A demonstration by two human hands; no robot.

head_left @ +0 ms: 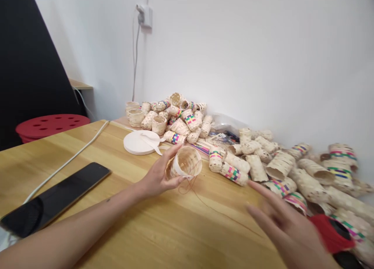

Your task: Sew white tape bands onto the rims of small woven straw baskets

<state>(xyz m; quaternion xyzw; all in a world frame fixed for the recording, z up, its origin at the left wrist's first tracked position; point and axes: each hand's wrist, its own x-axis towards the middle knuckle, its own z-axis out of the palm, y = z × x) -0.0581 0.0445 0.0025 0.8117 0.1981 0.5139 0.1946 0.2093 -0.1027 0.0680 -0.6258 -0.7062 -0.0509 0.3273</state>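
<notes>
My left hand [159, 171] is closed around a small woven bamboo basket [188, 161], tilted so its round mouth faces me. A pale band lines its rim. Loops of thin orange-brown thread [191, 185] hang from the rim, and one strand runs right across the table towards my right hand. My right hand [288, 222] is smeared by motion, its index finger and thumb stretched out and apart, with nothing visible between them. Whether the thread's far end touches it I cannot tell. Behind the basket lies a roll of white ribbon [141, 142] with a loose end.
Several woven baskets [159, 124] are heaped at the back, some with coloured bands. More woven tubes [280, 165] lie along the right. A phone [55, 197] and a white cable [70, 160] lie at left. Beyond the wooden table [140, 230] is a red stool [52, 124].
</notes>
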